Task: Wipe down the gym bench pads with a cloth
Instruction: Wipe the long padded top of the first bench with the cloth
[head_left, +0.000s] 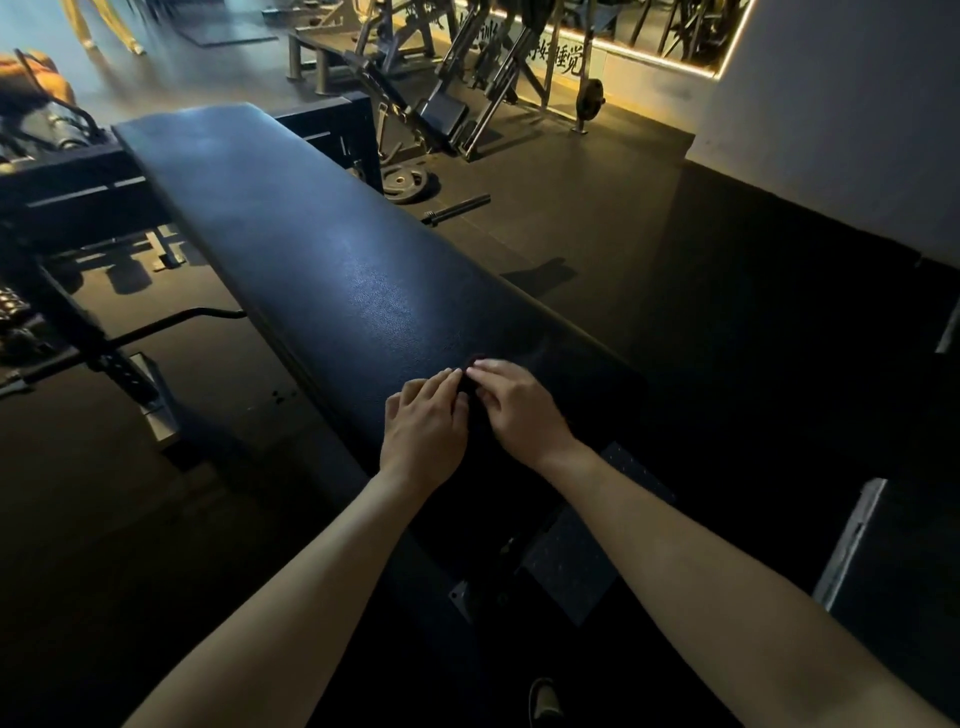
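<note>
At the far left, a black steel rack frame (78, 332) is cut off by the picture edge, and its detail is lost in shadow. The long black padded bench surface (322, 260) runs from upper left to lower right. It is covered in a grained, leather-like material with a dull sheen. Its near end merges with the dark, and we cannot trace its edge there.

On the floor beside the bench's far half, a round grey metal weight plate (404, 182) lies flat. A short dark metal bar (457, 209) lies near it.

On the near part of the surface we see the left hand (423, 421), its bent fingers (441, 376) pinching the left edge of a small dark reddish cloth (474, 387). The cloth lies on the surface between the two hands. Only a narrow strip shows, so we cannot make out its outline or weave. The right hand (519, 405) grips the cloth's right edge with curled fingers (488, 369).

A shoe (545, 701) is cropped at the bottom edge. A smooth pale wall (831, 104) stands at the far right.
</note>
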